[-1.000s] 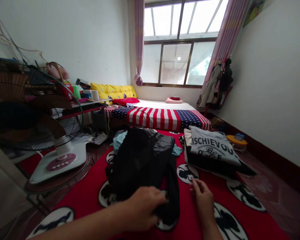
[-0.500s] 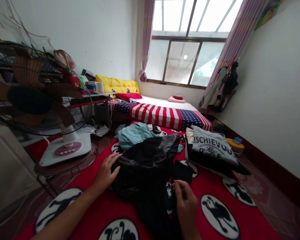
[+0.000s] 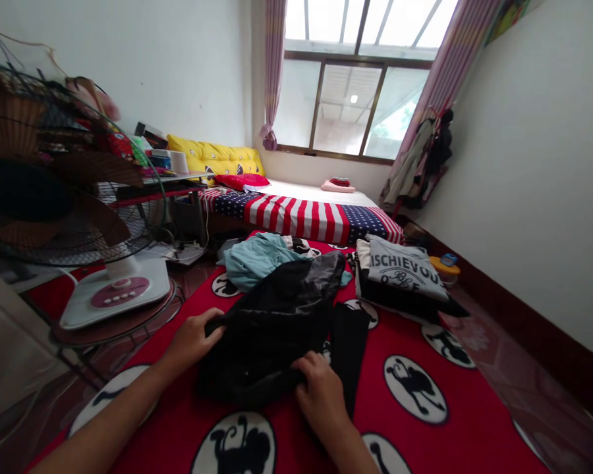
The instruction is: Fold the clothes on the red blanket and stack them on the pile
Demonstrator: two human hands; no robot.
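Both hands, left (image 3: 190, 339) and right (image 3: 321, 392), grip the black garment (image 3: 277, 316)'s near edges, fingers clamped; pull evenly to flatten it.

Home bedroom: low bed (image 3: 316, 214) with flag-pattern cover under window (image 3: 348, 108); curtains (image 3: 271, 72) beside window; folded clothes (image 3: 402, 280) near bed foot.

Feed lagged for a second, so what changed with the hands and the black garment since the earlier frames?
The left hand moved from the garment's near end to its left edge and grips it. The right hand left the red blanket, took hold of the black garment and now presses its near edge, which lies flatter. The folded stack with the grey printed shirt and the teal garment stayed put.
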